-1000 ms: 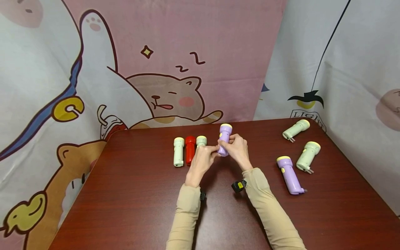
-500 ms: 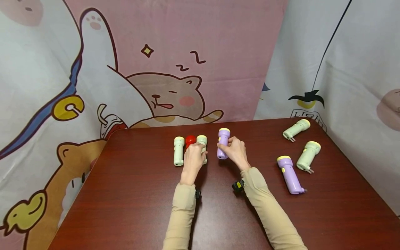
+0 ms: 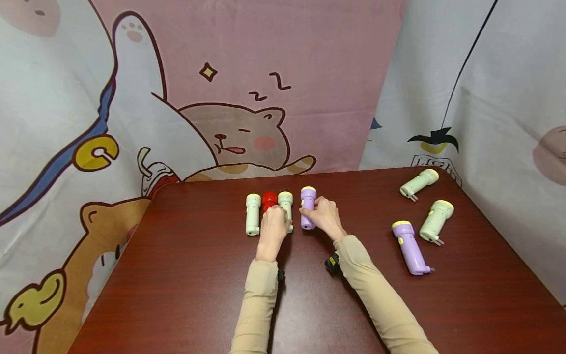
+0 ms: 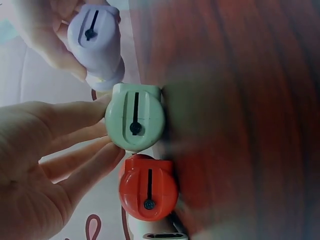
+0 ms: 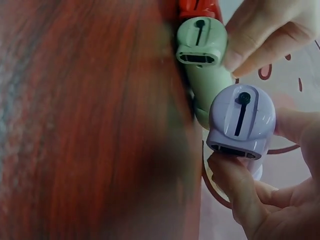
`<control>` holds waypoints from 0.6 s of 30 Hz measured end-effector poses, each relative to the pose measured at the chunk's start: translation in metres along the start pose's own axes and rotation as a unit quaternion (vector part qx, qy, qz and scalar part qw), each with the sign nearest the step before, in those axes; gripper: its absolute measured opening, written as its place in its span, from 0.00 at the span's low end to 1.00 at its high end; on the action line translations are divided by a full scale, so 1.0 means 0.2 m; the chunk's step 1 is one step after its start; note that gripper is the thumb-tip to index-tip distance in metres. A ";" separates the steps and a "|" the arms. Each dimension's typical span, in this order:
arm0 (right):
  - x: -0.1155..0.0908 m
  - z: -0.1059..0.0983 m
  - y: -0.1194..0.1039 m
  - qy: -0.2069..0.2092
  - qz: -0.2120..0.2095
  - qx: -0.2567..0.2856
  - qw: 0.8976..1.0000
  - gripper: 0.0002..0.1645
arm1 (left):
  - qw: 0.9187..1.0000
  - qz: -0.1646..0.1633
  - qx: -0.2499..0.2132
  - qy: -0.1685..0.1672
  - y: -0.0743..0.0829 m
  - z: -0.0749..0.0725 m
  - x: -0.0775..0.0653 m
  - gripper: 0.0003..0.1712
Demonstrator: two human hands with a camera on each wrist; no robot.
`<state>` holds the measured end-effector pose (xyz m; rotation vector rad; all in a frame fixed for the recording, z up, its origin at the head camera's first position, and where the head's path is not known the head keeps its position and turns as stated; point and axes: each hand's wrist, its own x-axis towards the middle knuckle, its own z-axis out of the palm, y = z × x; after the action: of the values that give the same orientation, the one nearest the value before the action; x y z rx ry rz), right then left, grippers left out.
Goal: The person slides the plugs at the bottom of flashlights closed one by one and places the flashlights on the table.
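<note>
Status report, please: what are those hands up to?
Left hand pinching a green flashlight. Right hand gripping a purple flashlight. Red flashlight close beside the green; no other object seen between green and purple.

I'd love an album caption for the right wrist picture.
Right hand holding a purple flashlight, left hand gripping a pale green flashlight, a red flashlight at the top edge.

The left sleeve and right sleeve are plain beige, lightly creased. At the right cuff sits a small black box (a yellow patch marks it); at the left, a dark device, mostly hidden.
</note>
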<state>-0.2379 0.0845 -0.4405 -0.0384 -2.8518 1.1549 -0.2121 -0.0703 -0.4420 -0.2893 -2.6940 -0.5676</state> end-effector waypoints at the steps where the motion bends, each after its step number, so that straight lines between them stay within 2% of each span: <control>1: 0.00 0.01 0.00 -0.003 -0.004 -0.004 1.000 0.27 | 1.000 -0.002 0.000 0.000 0.00 0.00 0.00 0.13; 8: 0.03 0.07 -0.02 -0.018 -0.002 -0.024 1.000 0.26 | 1.000 -0.011 -0.001 -0.002 0.00 0.01 0.00 0.09; 18: 0.03 0.11 -0.03 -0.026 -0.002 -0.045 0.999 0.28 | 1.000 0.001 -0.001 0.005 0.00 0.00 0.00 0.09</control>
<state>-0.2451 0.0651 -0.4516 -0.0058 -2.9465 1.0412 -0.2119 -0.0712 -0.4428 -0.2883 -2.6827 -0.5696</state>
